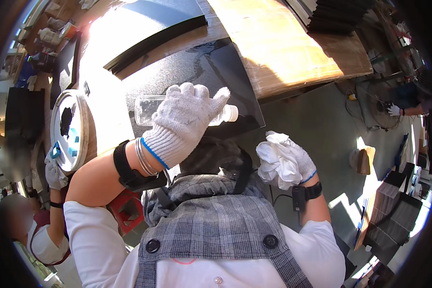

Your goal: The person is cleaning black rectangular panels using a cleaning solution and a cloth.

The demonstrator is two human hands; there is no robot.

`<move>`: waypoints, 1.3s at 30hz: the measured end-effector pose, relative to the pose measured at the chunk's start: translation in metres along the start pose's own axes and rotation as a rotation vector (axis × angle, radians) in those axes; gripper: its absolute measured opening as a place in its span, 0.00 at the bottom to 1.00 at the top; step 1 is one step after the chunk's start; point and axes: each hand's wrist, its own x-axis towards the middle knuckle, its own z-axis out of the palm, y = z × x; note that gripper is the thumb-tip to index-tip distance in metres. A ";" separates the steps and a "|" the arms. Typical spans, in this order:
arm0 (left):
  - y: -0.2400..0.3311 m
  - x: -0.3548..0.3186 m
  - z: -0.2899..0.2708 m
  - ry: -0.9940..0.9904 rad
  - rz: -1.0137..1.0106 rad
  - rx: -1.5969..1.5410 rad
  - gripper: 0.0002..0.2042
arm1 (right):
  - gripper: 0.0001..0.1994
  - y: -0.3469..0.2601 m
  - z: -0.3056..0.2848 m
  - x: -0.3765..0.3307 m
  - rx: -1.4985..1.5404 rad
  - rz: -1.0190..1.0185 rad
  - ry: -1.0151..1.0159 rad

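Observation:
Both hands wear white knit gloves with blue-edged cuffs. My left hand (pixel 185 115) is wrapped over a clear plastic bottle (pixel 149 108) with a white cap, which lies on its side above the dark panel. Whether the bottle touches the panel I cannot tell. Beneath it, the glossy black panel (pixel 192 69) shows a dark, wet-looking streak near its far right corner. Off the panel's right edge, my right hand (pixel 303 163) clutches a crumpled white cloth (pixel 277 161) that hides most of its fingers.
A long black strip (pixel 156 45) lies beyond the panel. To the left stands a round white lid or tub (pixel 72 129) with blue pieces, beside a co-worker's gloved hand (pixel 55 174). A wrapped wooden board (pixel 283 53) sits at far right. Another person's gloved hand (pixel 393 110) shows farther right.

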 end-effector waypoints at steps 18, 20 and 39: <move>-0.105 -0.041 0.063 0.528 -0.258 -0.590 0.40 | 0.13 -0.020 -0.010 0.004 0.065 -0.021 -0.027; -0.142 -0.055 0.082 0.697 -0.380 -0.754 0.42 | 0.11 -0.026 0.006 0.001 0.121 -0.036 -0.014; -0.246 -0.072 0.169 0.960 -0.861 -0.848 0.40 | 0.16 -0.046 0.035 0.006 -0.447 -0.271 0.257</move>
